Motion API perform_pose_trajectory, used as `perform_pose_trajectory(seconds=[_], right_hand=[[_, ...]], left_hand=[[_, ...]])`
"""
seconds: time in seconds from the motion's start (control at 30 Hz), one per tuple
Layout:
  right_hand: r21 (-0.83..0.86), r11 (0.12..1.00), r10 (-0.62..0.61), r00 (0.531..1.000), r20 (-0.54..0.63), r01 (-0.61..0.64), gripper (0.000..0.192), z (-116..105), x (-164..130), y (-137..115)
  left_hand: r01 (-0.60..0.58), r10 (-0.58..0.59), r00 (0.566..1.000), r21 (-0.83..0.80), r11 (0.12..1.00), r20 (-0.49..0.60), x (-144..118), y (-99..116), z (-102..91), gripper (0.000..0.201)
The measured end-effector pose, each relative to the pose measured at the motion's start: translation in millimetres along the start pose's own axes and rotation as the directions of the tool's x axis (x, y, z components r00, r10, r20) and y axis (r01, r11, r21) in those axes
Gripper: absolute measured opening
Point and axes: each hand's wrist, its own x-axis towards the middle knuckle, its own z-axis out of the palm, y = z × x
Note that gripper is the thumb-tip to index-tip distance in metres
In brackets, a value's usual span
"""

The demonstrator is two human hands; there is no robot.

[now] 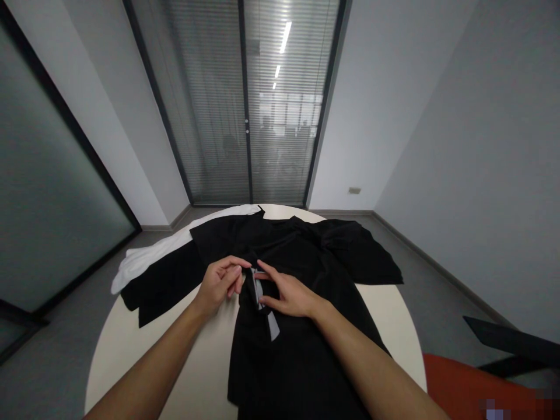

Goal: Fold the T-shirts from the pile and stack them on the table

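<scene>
A black garment (306, 350) lies spread over a round cream table (144, 344), running from the far edge toward me. A grey-white label or lining strip (266, 315) shows at its middle fold. My left hand (219, 283) pinches the black cloth at that fold with curled fingers. My right hand (286, 294) rests on the cloth just right of the strip, fingers pointing left and pressing the fabric. The two hands almost meet over the fold.
A white garment (144, 259) lies at the table's far left, partly under more black cloth (161, 286). An orange seat (472, 385) stands at the lower right. Glass doors with blinds (249, 116) face me beyond the table.
</scene>
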Motion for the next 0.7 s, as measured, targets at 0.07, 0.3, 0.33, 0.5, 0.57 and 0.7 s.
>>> perform_pose_trajectory(seconds=[0.07, 0.3, 0.33, 0.5, 0.57, 0.7], right_hand=[[0.057, 0.998, -0.042, 0.998, 0.041, 0.040, 0.091, 4.2, 1.6, -10.7], [0.180, 0.983, -0.038, 0.998, -0.051, 0.047, 0.053, 12.9, 5.0, -6.6], [0.145, 0.989, -0.028, 0.997, -0.076, 0.038, 0.053, 13.7, 4.8, -2.3], [-0.030, 1.000, -0.011, 0.998, -0.065, 0.009, 0.053, 16.9, 4.0, 6.3], [-0.086, 0.996, -0.006, 1.000, -0.030, 0.004, 0.060, 17.5, 3.5, 3.6], [-0.133, 0.991, 0.013, 0.998, 0.054, -0.006, 0.076, 16.1, 0.9, -3.6]], left_hand=[[-0.051, 0.057, 0.995, 0.081, 0.995, -0.086, 2.9, 0.3, 0.1, 0.034], [0.174, 0.046, 0.958, 0.699, 0.693, -0.283, 9.6, -9.2, -5.1, 0.024], [0.230, 0.038, 0.947, 0.755, 0.615, -0.319, 9.7, -11.7, -7.0, 0.026], [0.271, -0.019, 0.943, 0.731, 0.626, -0.333, 12.2, -31.0, -15.8, 0.042], [0.198, 0.032, 0.948, 0.665, 0.720, -0.317, 15.3, -40.6, -19.2, 0.044], [0.131, 0.129, 0.932, 0.648, 0.751, -0.338, 20.2, -53.0, -32.4, 0.040]])
